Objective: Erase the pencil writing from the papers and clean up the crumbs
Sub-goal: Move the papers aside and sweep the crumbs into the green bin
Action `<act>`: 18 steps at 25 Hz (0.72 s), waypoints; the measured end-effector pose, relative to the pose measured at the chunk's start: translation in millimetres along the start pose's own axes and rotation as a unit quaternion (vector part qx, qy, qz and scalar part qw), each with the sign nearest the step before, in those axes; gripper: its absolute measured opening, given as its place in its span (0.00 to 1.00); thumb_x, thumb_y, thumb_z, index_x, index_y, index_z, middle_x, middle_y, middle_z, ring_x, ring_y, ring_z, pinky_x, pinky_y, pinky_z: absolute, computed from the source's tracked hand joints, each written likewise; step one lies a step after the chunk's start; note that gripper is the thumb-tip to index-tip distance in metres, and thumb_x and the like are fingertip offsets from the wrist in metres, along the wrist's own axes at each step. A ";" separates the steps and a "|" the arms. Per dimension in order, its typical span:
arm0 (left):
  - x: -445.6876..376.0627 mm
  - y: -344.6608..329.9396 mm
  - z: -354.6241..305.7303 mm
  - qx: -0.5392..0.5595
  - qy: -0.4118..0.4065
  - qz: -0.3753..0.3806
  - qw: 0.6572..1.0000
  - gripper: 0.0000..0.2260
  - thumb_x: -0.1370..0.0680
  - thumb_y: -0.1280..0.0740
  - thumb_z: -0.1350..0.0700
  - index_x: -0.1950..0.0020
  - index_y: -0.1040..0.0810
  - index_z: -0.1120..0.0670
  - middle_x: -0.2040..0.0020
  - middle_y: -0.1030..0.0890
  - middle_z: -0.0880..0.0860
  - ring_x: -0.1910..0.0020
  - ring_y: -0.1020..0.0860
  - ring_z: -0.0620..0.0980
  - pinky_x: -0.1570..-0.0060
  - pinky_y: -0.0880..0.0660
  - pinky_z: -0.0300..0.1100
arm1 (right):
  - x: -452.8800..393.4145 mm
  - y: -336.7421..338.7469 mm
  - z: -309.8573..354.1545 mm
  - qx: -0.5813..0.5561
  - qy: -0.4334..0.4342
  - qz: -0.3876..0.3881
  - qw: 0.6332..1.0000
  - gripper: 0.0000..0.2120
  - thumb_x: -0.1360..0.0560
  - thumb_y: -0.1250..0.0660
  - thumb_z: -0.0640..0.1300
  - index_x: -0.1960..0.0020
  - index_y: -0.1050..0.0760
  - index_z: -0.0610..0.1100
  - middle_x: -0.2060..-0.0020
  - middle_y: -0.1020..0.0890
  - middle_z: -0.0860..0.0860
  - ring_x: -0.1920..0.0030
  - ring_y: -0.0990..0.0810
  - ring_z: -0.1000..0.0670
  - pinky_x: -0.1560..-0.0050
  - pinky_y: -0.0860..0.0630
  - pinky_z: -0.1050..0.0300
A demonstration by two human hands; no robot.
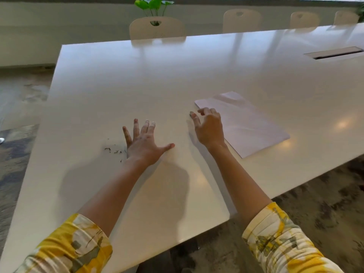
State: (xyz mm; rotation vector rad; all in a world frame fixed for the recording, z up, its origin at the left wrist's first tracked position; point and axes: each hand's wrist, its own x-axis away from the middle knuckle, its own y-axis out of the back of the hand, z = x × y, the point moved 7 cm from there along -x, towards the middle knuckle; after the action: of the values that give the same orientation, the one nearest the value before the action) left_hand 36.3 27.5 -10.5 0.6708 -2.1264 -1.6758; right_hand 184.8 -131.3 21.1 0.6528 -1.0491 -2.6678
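A stack of pale papers (246, 123) lies on the white table (137, 79), right of centre, with no writing that I can make out. Dark eraser crumbs (115, 150) are scattered in a small patch just left of my left hand (143, 143), which lies flat on the table with fingers spread. My right hand (209, 127) hovers at the papers' near-left edge, fingers curled loosely. A small dark thing (191, 114), perhaps an eraser, sits at its thumb tip; whether the hand grips it is unclear.
Several beige chairs (157, 29) stand along the table's far side, with a green plant (153, 4) behind one. A cable slot (334, 53) is set into the table at far right. The table's near edge runs diagonally over patterned carpet (315, 203).
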 end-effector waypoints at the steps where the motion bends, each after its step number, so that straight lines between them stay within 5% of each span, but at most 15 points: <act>1: 2.0 -0.3 -1.1 0.001 -0.003 0.000 1.000 0.46 0.26 0.41 0.26 0.18 0.50 0.51 0.17 0.50 0.50 0.20 0.65 0.53 0.27 0.71 0.60 | 9.8 5.8 -4.3 0.004 -0.007 0.002 1.000 0.17 0.18 0.39 0.50 0.37 0.24 0.40 0.41 0.22 0.43 0.37 0.27 0.44 0.38 0.31 0.54; 5: 10.3 -2.4 0.7 0.001 -0.018 -0.002 1.000 0.44 0.25 0.42 0.27 0.18 0.49 0.51 0.17 0.50 0.52 0.20 0.65 0.54 0.26 0.69 0.61 | 52.8 22.6 -24.4 0.116 -0.029 0.037 0.992 0.22 0.17 0.44 0.54 0.31 0.29 0.40 0.33 0.26 0.43 0.30 0.32 0.43 0.27 0.42 0.49; 9: 19.7 3.7 3.3 0.003 -0.051 -0.015 0.999 0.43 0.24 0.41 0.29 0.18 0.48 0.52 0.17 0.50 0.53 0.20 0.63 0.53 0.25 0.68 0.61 | 103.9 15.0 -35.9 0.177 -0.089 0.139 0.970 0.45 0.21 0.53 0.69 0.20 0.51 0.35 0.20 0.50 0.40 0.20 0.56 0.44 0.22 0.62 0.48; 12: 28.4 17.3 12.5 0.000 -0.081 -0.059 0.995 0.39 0.23 0.40 0.31 0.19 0.43 0.52 0.17 0.48 0.53 0.19 0.60 0.53 0.25 0.68 0.59 | 127.3 1.9 -19.7 0.200 -0.091 0.180 0.959 0.52 0.26 0.58 0.76 0.21 0.62 0.35 0.20 0.60 0.40 0.20 0.62 0.46 0.21 0.64 0.49; 18: 44.3 37.9 63.2 0.087 -0.037 -0.126 0.988 0.28 0.18 0.41 0.40 0.22 0.36 0.53 0.19 0.42 0.53 0.18 0.53 0.52 0.24 0.66 0.55 | 148.9 -46.0 41.0 0.214 -0.021 0.238 0.947 0.53 0.27 0.61 0.77 0.21 0.65 0.36 0.21 0.62 0.41 0.21 0.64 0.47 0.21 0.64 0.50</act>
State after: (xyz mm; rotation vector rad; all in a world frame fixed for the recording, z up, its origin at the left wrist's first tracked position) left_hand -40.2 60.6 10.4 0.9790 -2.3428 -1.6724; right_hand 33.0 -123.7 -32.5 0.3456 -1.5850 -2.0643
